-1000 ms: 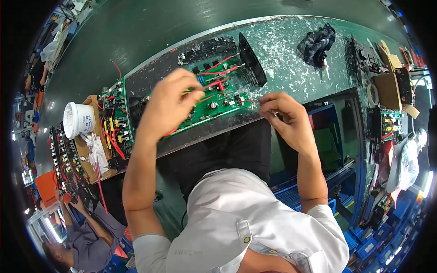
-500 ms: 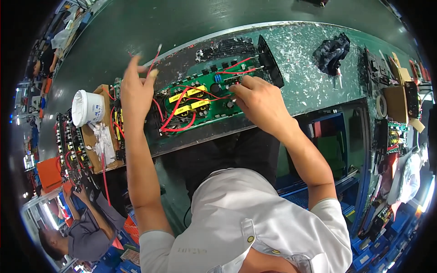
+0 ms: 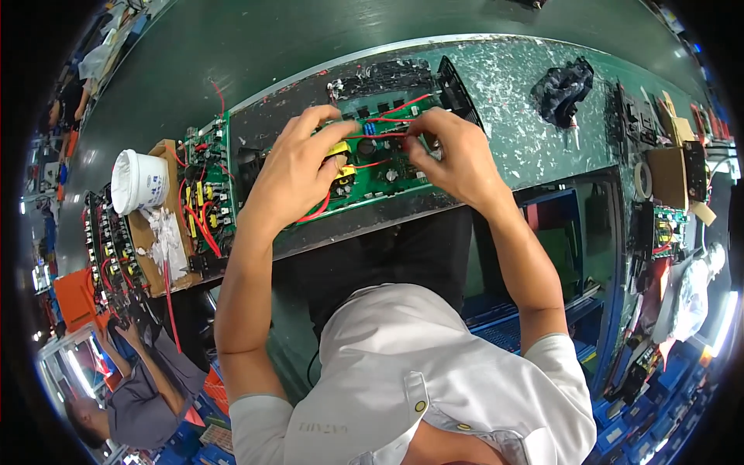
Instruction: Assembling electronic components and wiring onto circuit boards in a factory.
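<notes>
A green circuit board (image 3: 415,180) lies lengthwise in front of me, with yellow-wrapped transformers (image 3: 342,175), blue parts (image 3: 370,129) and several red wires on it. Over its left half is my left hand (image 3: 291,174), thumb and forefinger apart and partly hiding the transformers. My right hand (image 3: 457,159) is at the right end of the board, thumb and forefinger pinched on a red wire (image 3: 385,136). That wire stretches left toward my left forefinger; whether it touches is unclear. Beside my right hand a black end plate (image 3: 459,93) stands upright at the board's end.
At left, a white tub (image 3: 141,182) and a cardboard box (image 3: 143,232) stand beside a second wired board (image 3: 208,178). A crumpled black bag (image 3: 564,89) lies on the scuffed bench (image 3: 504,101). A tape roll (image 3: 642,180) is at right. Another person (image 3: 143,391) works at lower left.
My left hand has come right and down, from beyond the board's left end to over the transformers. My right hand stays at the right end, and a red wire now stretches between the hands.
</notes>
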Available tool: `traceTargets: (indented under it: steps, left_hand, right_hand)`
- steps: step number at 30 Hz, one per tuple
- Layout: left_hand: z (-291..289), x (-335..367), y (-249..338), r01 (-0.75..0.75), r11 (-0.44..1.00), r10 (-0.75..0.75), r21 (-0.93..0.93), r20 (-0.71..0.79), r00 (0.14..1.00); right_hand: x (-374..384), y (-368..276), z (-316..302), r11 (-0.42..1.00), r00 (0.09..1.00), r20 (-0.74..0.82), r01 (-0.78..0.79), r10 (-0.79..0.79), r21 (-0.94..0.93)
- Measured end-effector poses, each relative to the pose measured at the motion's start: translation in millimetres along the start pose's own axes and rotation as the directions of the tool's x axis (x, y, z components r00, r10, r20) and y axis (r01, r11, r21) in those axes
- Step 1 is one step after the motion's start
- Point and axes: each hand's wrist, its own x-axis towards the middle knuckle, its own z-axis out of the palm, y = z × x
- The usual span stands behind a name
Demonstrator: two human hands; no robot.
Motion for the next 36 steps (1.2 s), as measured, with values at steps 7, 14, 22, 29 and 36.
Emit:
traceTargets:
  steps: [7, 14, 22, 29, 36]
  left_hand:
    - [8, -7, 25, -0.139, 0.957, 0.156, 0.254, -0.050, 0.987]
    - [18, -9, 24, -0.175, 0.922, 0.204, 0.346, -0.046, 0.978]
    - [31, 20, 16, -0.042, 0.976, 0.052, 0.216, -0.040, 0.998]
    - [33, 18, 10, -0.065, 0.987, 0.071, 0.145, -0.038, 0.997]
    - [24, 22, 16, -0.001, 0.996, 0.002, 0.091, -0.008, 1.000]
  right_hand:
    - [0, -8, 8, 0.861, 0.924, -0.009, -0.352, 0.381, 0.367]
    - [2, -2, 18, 0.956, 0.960, -0.219, -0.113, 0.175, 0.270]
    - [-10, 1, 3, 0.996, 0.989, -0.138, -0.069, 0.060, -0.058]
    - [-14, -4, 2, 0.785, 0.962, 0.051, -0.186, 0.267, -0.591]
    - [-13, -4, 3, 0.850, 0.983, -0.148, -0.171, 0.111, -0.499]
